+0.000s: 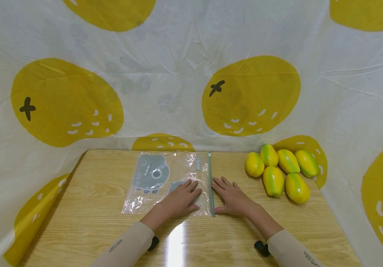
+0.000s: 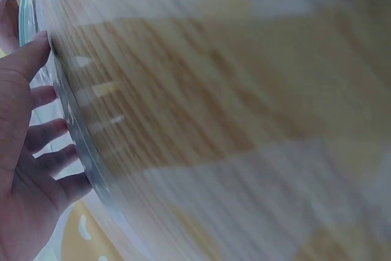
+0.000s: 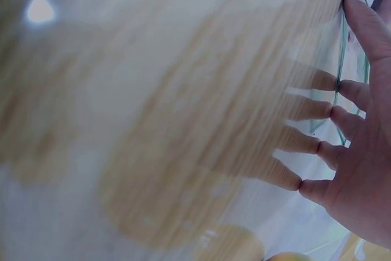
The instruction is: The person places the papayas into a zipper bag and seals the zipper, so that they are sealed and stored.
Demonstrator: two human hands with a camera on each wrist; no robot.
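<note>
A clear zip bag (image 1: 178,163) printed with a blue-grey cartoon creature lies flat on the wooden table, its green zip edge (image 1: 210,170) facing right. My left hand (image 1: 183,198) rests on the bag with fingers spread, just left of that edge. On the other side, my right hand (image 1: 230,198) touches the table beside the green edge, its fingers also spread. In the left wrist view the left fingertips (image 2: 76,181) press on the bag film. The right wrist view has the right fingertips (image 3: 314,189) on the tabletop, with the green strip near the thumb.
Several yellow-green toy mangoes (image 1: 273,181) sit in a cluster to the right of my right hand. Behind and around the wooden table (image 1: 88,207) hangs a white cloth (image 1: 164,100) with large yellow fruit prints. A bright light reflection lies on the near tabletop.
</note>
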